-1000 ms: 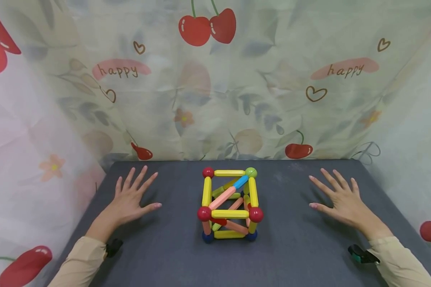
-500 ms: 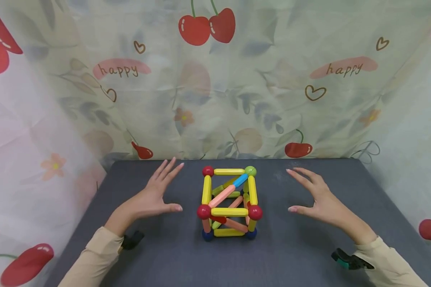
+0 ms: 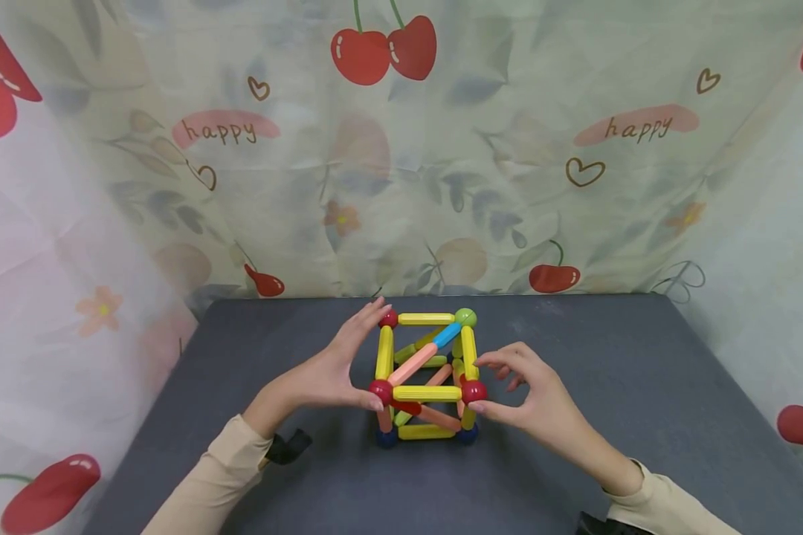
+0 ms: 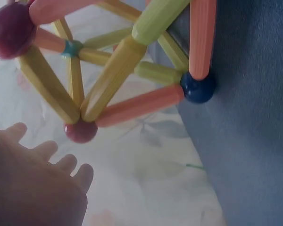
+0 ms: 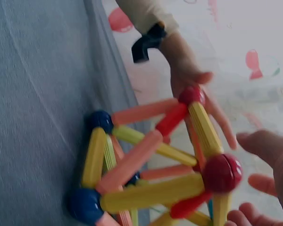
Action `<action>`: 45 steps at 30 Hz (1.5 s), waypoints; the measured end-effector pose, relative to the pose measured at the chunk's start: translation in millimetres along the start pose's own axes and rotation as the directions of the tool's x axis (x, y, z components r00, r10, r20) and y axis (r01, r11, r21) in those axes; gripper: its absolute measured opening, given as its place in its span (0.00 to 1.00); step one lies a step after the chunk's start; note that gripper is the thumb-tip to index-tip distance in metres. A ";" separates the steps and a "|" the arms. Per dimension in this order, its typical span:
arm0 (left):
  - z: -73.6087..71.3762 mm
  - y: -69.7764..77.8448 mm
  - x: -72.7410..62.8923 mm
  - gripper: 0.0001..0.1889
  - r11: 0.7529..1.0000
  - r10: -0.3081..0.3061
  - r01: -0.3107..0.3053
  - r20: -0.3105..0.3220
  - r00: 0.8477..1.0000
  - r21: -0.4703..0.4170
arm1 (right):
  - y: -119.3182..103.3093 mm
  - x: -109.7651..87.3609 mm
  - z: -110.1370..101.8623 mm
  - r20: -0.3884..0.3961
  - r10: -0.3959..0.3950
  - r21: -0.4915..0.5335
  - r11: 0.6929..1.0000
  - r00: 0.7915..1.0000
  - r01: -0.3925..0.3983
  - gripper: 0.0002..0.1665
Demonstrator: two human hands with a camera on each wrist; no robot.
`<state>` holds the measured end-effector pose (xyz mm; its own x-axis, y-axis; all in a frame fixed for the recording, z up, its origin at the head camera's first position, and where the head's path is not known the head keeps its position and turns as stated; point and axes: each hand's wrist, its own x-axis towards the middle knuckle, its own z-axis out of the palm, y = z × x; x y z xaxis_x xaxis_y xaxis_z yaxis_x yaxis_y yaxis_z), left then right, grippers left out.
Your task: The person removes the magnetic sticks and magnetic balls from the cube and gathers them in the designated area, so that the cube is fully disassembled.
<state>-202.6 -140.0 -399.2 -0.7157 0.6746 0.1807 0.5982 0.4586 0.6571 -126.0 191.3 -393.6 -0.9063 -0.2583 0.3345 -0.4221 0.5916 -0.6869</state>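
Left hand [image 3: 326, 375] and right hand [image 3: 540, 395], each grip wide, flank the rod frame [image 3: 427, 394] on the table [image 3: 408, 494]

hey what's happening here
A person's left hand and right hand are placed on either side of a colourful stick-and-ball cube, which stands on a dark table. The left thumb is by the near left red ball, and the right thumb is by the near right red ball. Neither hand is clearly gripping; whether they touch the cube is hard to tell.
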 end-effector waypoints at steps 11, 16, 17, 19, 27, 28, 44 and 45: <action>13.6 4.6 4.3 0.58 1.000 -0.006 0.006 0.000 1.000 0.015 | -3.6 -1.8 22.9 -0.043 0.073 0.057 0.996 0.996 -0.070 0.21; 22.3 8.9 0.9 0.47 0.995 0.045 -0.037 -0.086 0.995 0.090 | -4.0 -2.5 30.7 -0.085 0.075 0.048 0.996 0.994 -0.071 0.19; 23.6 10.1 0.0 0.44 0.994 0.057 -0.046 -0.113 0.992 0.102 | -4.4 -2.7 31.7 -0.094 0.076 0.048 0.996 0.993 -0.072 0.19; 25.4 12.5 -1.9 0.38 0.990 0.087 -0.066 -0.173 0.981 0.125 | -5.1 -3.1 33.0 -0.107 0.076 0.046 0.996 0.991 -0.072 0.19; 27.8 14.4 -8.4 0.20 0.995 0.100 -0.102 -0.252 0.963 0.004 | -6.5 -4.1 34.0 -0.121 0.080 0.069 0.995 0.989 -0.072 0.19; 28.1 14.1 -9.0 0.19 0.994 0.099 -0.107 -0.252 0.963 -0.015 | -6.7 -4.1 34.2 -0.122 0.077 0.071 0.995 0.990 -0.068 0.19; 31.4 12.5 -11.4 0.16 0.985 0.139 -0.161 -0.259 0.956 -0.065 | -10.4 -3.7 35.9 -0.152 0.032 0.044 0.999 0.988 -0.026 0.18; 31.5 12.6 -11.2 0.16 0.985 0.139 -0.161 -0.259 0.956 -0.066 | -10.4 -3.7 35.9 -0.153 0.031 0.044 0.999 0.988 -0.025 0.18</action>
<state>-175.8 -123.6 -416.1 -0.6946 0.5587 0.4532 0.6802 0.3047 0.6667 -119.0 158.7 -410.9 -0.9052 -0.1195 0.4079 -0.4001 0.5634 -0.7228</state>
